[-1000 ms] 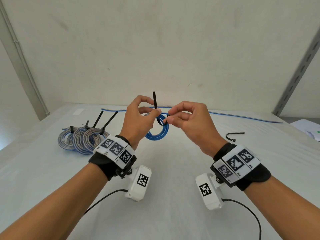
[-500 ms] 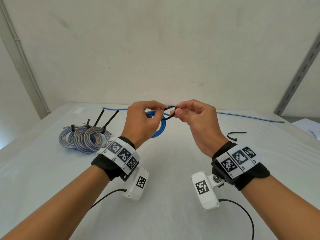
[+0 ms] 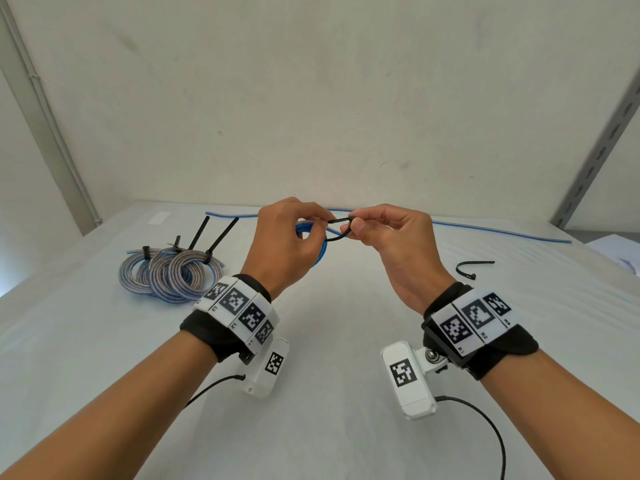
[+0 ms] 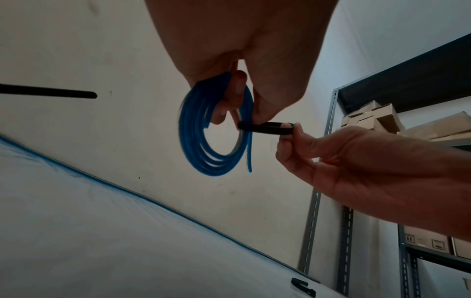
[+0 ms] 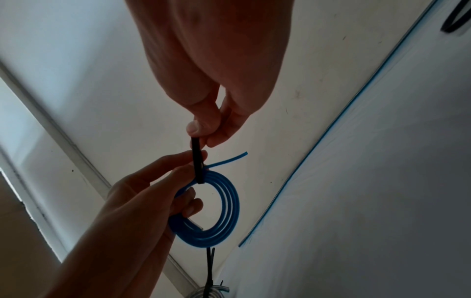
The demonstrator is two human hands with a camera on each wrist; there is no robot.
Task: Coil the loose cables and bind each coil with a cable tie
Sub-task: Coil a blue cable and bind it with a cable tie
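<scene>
Mid-frame above the white desk [image 3: 311,341], our left hand [image 3: 284,244] grips the small blue coiled cable [image 4: 203,141], right hand [image 3: 391,237] pinches the looped black plastic cable tie [image 4: 267,128]: we should feed tail through head, pull snug, coil kept flat.

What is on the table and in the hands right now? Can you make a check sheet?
Surface: white table, covered in a pale sheet.
Job's things: blue coil held up in the air; black cable tie looped around it, not yet pulled tight. Bound coils lie at the far left with tie tails sticking up. A straight blue cable lies along the far edge. A spare tie lies at the right.
Clutter: papers at the right edge.
Hands: left hand grips the coil; right hand pinches the tie's loop.
Cables: thin black leads from the wrist cameras.
Surroundings: plain wall, metal shelving with cardboard boxes.
</scene>
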